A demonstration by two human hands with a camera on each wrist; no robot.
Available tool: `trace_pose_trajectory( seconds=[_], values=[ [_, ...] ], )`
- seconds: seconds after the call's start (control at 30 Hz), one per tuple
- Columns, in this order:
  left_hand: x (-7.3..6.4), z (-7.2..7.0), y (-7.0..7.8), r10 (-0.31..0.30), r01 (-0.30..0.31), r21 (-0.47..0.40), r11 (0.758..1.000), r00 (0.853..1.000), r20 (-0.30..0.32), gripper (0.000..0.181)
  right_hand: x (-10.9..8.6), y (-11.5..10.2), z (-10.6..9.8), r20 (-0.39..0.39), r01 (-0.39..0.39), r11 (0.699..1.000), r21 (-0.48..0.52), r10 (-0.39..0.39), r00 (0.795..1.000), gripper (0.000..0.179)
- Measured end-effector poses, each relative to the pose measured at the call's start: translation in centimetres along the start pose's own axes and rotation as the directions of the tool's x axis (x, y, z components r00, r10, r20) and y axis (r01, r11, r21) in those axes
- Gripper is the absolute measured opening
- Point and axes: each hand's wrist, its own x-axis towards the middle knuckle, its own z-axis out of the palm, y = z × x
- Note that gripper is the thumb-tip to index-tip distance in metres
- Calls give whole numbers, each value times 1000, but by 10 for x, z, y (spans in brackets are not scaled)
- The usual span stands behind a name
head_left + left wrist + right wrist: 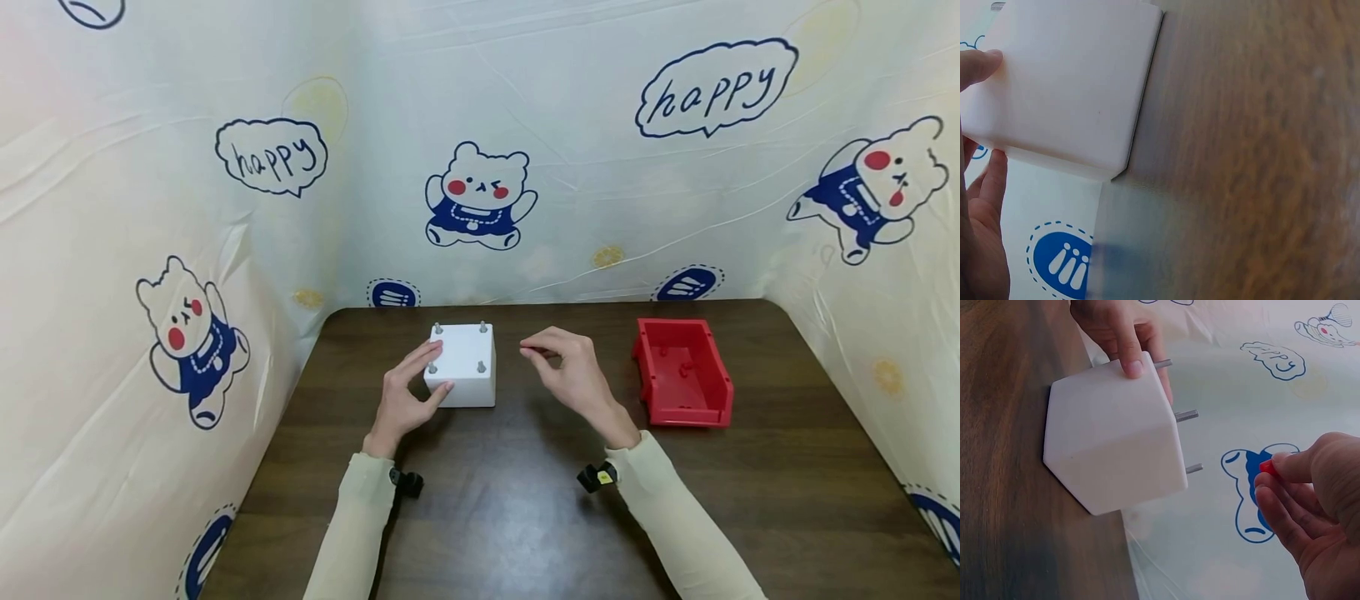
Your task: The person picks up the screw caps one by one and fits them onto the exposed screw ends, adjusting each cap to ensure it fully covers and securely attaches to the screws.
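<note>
A white block (463,354) rests on the table with several threaded metal studs (481,367) standing up from the corners of its top. My left hand (408,396) holds it from the left, thumb on the near face and fingers by the top edge. In the right wrist view, the thumb and fingertips of my right hand (1316,506) pinch a small red piece (1266,467), its far side hidden by the fingers. That hand (573,371) hovers right of the block, apart from it. The left wrist view shows my left thumb (982,67) pressed on the block's plain side.
A red open-front bin (686,412) stands on the right of the brown table (517,517), with a few small red pieces (686,367) inside. Printed cloth (570,192) hangs behind the table and along both sides.
</note>
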Motion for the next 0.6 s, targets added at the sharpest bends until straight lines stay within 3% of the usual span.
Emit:
trace_pose_trajectory(
  seconds=[0.6],
  values=[
    [1,0,1,8,-8,6,1000,1000,-1,60,5,-3,8,-5,43,999,5,-43,999,16]
  ],
)
